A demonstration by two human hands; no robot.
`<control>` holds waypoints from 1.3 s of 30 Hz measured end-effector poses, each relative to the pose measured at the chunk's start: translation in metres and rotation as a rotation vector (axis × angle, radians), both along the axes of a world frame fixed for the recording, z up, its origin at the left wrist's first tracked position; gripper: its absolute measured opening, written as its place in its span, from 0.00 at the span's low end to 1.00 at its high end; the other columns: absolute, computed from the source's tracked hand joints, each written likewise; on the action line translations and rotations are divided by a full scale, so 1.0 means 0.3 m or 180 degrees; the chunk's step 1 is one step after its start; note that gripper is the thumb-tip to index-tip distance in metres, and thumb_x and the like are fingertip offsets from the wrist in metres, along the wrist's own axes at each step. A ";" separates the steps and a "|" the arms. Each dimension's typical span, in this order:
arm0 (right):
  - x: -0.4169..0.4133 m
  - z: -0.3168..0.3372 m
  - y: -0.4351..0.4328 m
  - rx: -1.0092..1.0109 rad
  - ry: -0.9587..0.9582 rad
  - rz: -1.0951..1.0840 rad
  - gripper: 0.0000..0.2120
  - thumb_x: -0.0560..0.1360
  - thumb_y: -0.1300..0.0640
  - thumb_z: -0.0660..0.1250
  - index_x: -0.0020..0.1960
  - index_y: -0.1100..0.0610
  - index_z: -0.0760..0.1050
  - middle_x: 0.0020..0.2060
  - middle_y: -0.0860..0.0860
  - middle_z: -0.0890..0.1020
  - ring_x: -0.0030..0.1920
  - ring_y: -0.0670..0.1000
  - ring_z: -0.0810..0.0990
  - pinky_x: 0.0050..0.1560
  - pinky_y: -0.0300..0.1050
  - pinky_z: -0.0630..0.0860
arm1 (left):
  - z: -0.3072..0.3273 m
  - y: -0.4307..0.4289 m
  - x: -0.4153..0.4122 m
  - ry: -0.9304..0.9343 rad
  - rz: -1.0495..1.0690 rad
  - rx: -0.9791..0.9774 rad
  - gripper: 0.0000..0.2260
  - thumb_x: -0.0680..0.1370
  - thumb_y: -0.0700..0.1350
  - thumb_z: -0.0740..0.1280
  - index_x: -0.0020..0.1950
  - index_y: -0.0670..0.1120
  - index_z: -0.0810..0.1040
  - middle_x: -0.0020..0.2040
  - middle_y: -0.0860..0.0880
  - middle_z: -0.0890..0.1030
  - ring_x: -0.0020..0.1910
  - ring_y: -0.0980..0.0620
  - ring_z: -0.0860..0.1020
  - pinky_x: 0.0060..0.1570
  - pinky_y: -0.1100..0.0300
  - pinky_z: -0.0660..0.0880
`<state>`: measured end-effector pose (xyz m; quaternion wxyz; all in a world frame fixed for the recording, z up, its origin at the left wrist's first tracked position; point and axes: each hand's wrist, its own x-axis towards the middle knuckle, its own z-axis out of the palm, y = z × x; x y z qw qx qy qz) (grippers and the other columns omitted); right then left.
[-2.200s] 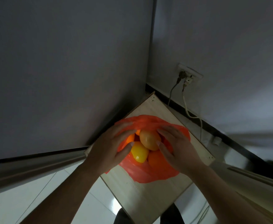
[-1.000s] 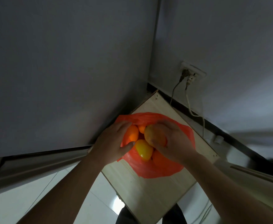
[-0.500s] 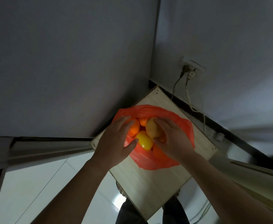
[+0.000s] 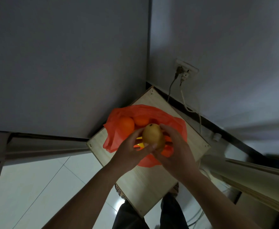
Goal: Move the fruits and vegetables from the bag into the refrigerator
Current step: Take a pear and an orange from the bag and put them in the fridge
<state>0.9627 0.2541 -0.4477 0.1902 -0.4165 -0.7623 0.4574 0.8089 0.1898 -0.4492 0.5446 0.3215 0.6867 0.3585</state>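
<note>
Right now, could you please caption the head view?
Left hand and right hand hold a potato over the orange bag.

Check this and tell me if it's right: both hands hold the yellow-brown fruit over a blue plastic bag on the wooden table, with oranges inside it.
Wrong in one respect: the head view shows the plastic bag is orange-red, not blue. The rest stands: the left hand and right hand hold the yellow-brown fruit over it on the wooden table, with oranges inside.
</note>
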 end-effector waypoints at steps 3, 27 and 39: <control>0.015 -0.020 0.019 0.0046 -0.0146 0.0216 0.34 0.67 0.39 0.69 0.69 0.47 0.62 0.65 0.46 0.72 0.62 0.46 0.73 0.54 0.41 0.75 | 0.000 -0.012 -0.005 -0.0030 0.0125 -0.0027 0.22 0.67 0.57 0.73 0.58 0.66 0.70 0.58 0.62 0.76 0.56 0.63 0.75 0.48 0.68 0.75; 0.060 -0.042 0.106 0.0580 -0.1002 0.0660 0.14 0.74 0.54 0.63 0.58 0.55 0.77 0.54 0.51 0.81 0.53 0.48 0.78 0.50 0.35 0.70 | 0.023 -0.066 -0.168 0.1351 -0.0115 0.0199 0.32 0.67 0.57 0.74 0.68 0.56 0.66 0.63 0.59 0.70 0.62 0.58 0.71 0.58 0.56 0.74; -0.049 -0.226 0.052 0.0023 -0.2277 0.1562 0.26 0.77 0.51 0.62 0.73 0.50 0.58 0.71 0.52 0.64 0.71 0.54 0.61 0.67 0.49 0.65 | -0.035 -0.108 -0.166 0.1295 -0.0181 0.0053 0.31 0.67 0.57 0.74 0.67 0.58 0.65 0.63 0.60 0.70 0.62 0.59 0.71 0.55 0.60 0.74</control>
